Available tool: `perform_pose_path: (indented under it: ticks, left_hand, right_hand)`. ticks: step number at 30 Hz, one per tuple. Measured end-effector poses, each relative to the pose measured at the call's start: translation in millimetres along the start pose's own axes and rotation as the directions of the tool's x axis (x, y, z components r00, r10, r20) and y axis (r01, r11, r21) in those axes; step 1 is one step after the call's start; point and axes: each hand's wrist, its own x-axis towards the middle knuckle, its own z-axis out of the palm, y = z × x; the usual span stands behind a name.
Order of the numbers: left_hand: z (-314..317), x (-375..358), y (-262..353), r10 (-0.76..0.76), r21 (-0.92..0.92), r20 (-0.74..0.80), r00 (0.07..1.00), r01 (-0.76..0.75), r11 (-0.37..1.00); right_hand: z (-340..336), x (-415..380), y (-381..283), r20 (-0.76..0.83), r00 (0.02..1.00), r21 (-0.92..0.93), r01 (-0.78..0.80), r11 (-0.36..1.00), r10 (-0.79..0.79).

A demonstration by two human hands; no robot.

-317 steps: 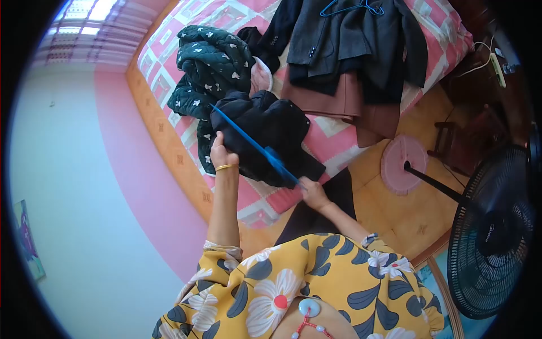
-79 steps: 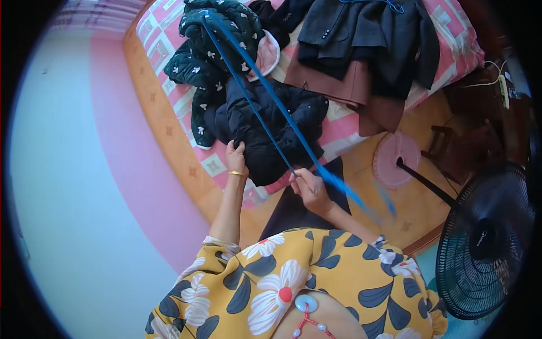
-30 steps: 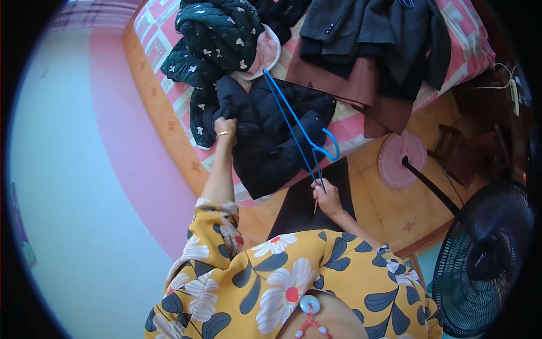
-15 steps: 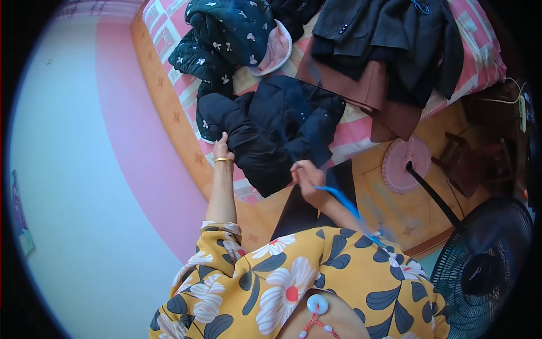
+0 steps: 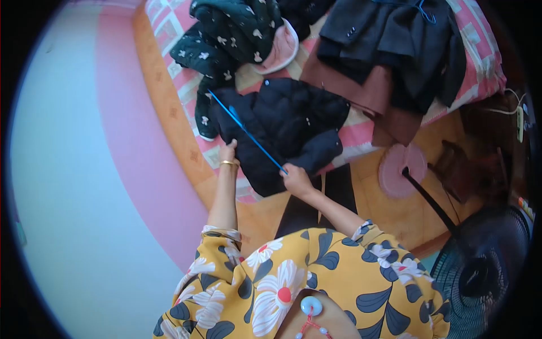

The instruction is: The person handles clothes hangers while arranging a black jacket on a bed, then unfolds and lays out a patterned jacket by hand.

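Gripping one end of a slim blue hanger (image 5: pixel 262 148), the right hand (image 5: pixel 296 179) has its fingers curled closed around the plastic. The hanger slants up and left across a dark puffy jacket (image 5: pixel 302 118), seen almost edge-on; whether it touches the cloth cannot be told. The jacket lies rumpled at the near edge of the bed (image 5: pixel 357 135). At its near left edge is the left hand (image 5: pixel 228 153), thumb against the cloth; its other fingers are largely hidden, so how far they are closed cannot be told. A green quilted garment (image 5: pixel 240 37) lies just beyond, and a grey jacket (image 5: pixel 389 31) overlaps brown cloth (image 5: pixel 361 89) to the right.
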Motion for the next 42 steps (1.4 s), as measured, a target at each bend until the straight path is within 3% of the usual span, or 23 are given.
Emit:
perform_pose_path:
  ticks: [1,2,4,6,8,10,12,13,15,17,20,21,22,23,24,27,30,32,35,37,39,40,42]
  left_hand:
    - [-5.8,-2.6,-0.7,-0.021,-0.112,0.031,0.999,0.024,0.993]
    - [-2.9,-3.4,2.3,-0.028,-0.234,0.070,0.997,0.043,0.971]
    - [6.9,-11.7,13.3,-0.045,-0.236,0.086,0.995,0.064,0.970]
    - [31.8,-45.3,49.0,0.007,-0.175,-0.044,0.999,-0.015,0.984]
    - [34.0,-41.1,52.1,0.099,0.000,-0.077,0.992,-0.099,0.995]
    - [26.4,-16.7,64.3,0.100,-0.160,0.006,0.995,-0.097,0.982]
    - [22.4,16.6,91.2,0.114,-0.418,0.205,0.972,-0.019,0.908]
    - [49.2,-20.8,142.5,0.178,-0.388,0.124,0.976,-0.117,0.914]
    - [50.0,6.8,209.1,0.314,-0.462,0.358,0.880,-0.125,0.878]
    - [46.5,17.4,247.8,0.317,-0.498,0.379,0.869,-0.098,0.862]
    - [38.3,30.2,240.3,0.407,-0.182,0.317,0.857,-0.366,0.913]
    - [35.4,48.9,204.2,0.376,0.092,0.301,0.876,-0.419,0.903]
    - [31.4,57.1,168.3,0.350,0.362,0.276,0.895,-0.434,0.825]
    - [58.4,-18.5,135.4,0.562,0.187,0.331,0.758,-0.637,0.748]
    - [62.7,-41.1,104.1,0.616,0.644,0.209,0.760,-0.581,0.498]
    - [78.3,-76.5,64.1,0.712,0.704,0.229,0.664,-0.618,0.350]
    - [74.2,-49.9,65.7,0.532,0.453,0.119,0.839,-0.522,0.723]
    - [77.9,-49.0,82.5,0.615,0.333,0.167,0.771,-0.631,0.701]
    - [71.9,-51.6,103.3,0.418,0.013,0.056,0.907,-0.419,0.908]
    - [64.6,-39.7,109.1,0.374,-0.096,0.047,0.926,-0.368,0.925]
    - [56.8,-15.0,107.8,0.233,-0.302,0.035,0.972,-0.212,0.929]
    - [56.1,-10.0,105.6,0.246,-0.311,0.036,0.969,-0.223,0.924]
    - [51.0,-1.1,104.3,0.221,-0.387,0.119,0.968,-0.160,0.908]
  right_hand:
    - [-13.7,-6.9,-29.9,-0.026,0.987,0.116,0.158,0.981,-0.156]
    - [-34.8,-17.2,-63.1,0.074,0.988,0.353,0.100,0.930,-0.134]
    - [-23.3,-21.4,-44.4,-0.025,0.992,0.421,0.120,0.899,-0.121]
    - [11.5,-14.5,32.4,-0.117,0.985,0.037,0.130,0.991,-0.125]
    - [7.4,-12.9,62.0,0.016,0.999,-0.046,-0.038,0.998,0.039]
    - [-24.8,-27.4,14.4,-0.122,0.989,0.148,0.105,0.983,-0.088]
    - [-61.5,-30.8,-12.7,-0.026,0.997,0.514,0.070,0.855,-0.066]
    - [-79.8,-31.2,-24.5,-0.114,0.992,0.533,0.110,0.839,-0.057]
    - [-116.8,-33.7,-41.6,-0.236,0.972,0.568,0.131,0.813,0.008]
    - [-144.9,-41.3,-47.7,-0.319,0.945,0.622,0.147,0.769,0.078]
    - [-172.2,-52.7,-57.0,-0.430,0.902,0.599,0.261,0.757,0.029]
    - [-175.9,-58.4,-61.7,-0.495,0.869,0.543,0.321,0.776,-0.013]
    - [-179.5,-63.9,-70.3,-0.500,0.866,0.550,0.324,0.770,-0.007]
    - [-183.6,-69.5,-80.9,-0.526,0.848,0.482,0.362,0.798,-0.067]
    - [-183.7,-73.2,-86.5,-0.550,0.825,0.407,0.398,0.822,-0.127]
    - [-141.7,-71.3,-46.4,-0.535,0.836,0.345,0.345,0.873,-0.119]
    - [-51.6,-62.2,125.1,-0.282,0.939,0.035,-0.196,0.980,0.198]
    - [-50.7,-73.3,120.4,-0.263,0.941,0.073,-0.199,0.977,0.211]
    - [-94.1,-74.0,3.7,-0.308,0.947,0.353,0.023,0.935,0.093]
    - [-88.6,-69.2,7.6,-0.345,0.939,0.430,0.138,0.892,0.020]
    - [-54.1,-52.7,82.3,-0.421,0.905,-0.014,0.065,0.998,-0.065]
    - [-48.1,-57.1,113.4,-0.232,0.950,0.093,-0.195,0.976,0.211]
    - [-58.4,-69.0,73.4,-0.350,0.937,-0.078,-0.031,0.996,0.002]
